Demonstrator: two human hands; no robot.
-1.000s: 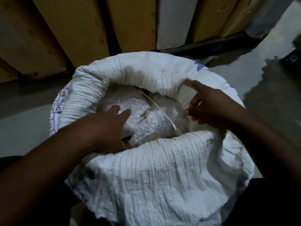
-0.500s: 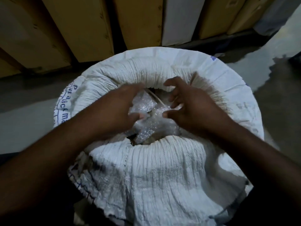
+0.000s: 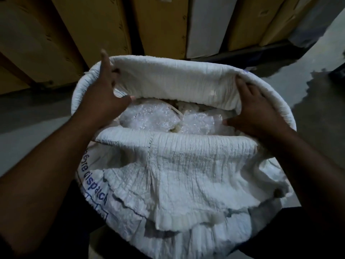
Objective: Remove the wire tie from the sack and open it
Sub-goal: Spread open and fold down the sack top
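A large white woven sack (image 3: 179, 176) with blue print stands in front of me, its crinkled mouth spread wide. Inside lie clear plastic-wrapped bundles (image 3: 155, 118) with a pale strap (image 3: 176, 112) running between them. My left hand (image 3: 104, 94) grips the far rim of the sack at the left, thumb inside and fingers over the edge. My right hand (image 3: 255, 109) grips the same rim at the right, thumb pointing inward. No wire tie is visible.
Brown cardboard boxes (image 3: 162, 25) and a white panel (image 3: 209, 25) stand upright against the back. The grey concrete floor (image 3: 317, 101) has a dark wet patch at the right.
Both hands left the plastic bundles in the middle and moved apart to the far rim. The sack's mouth is now pulled wider, showing more of the bundles.
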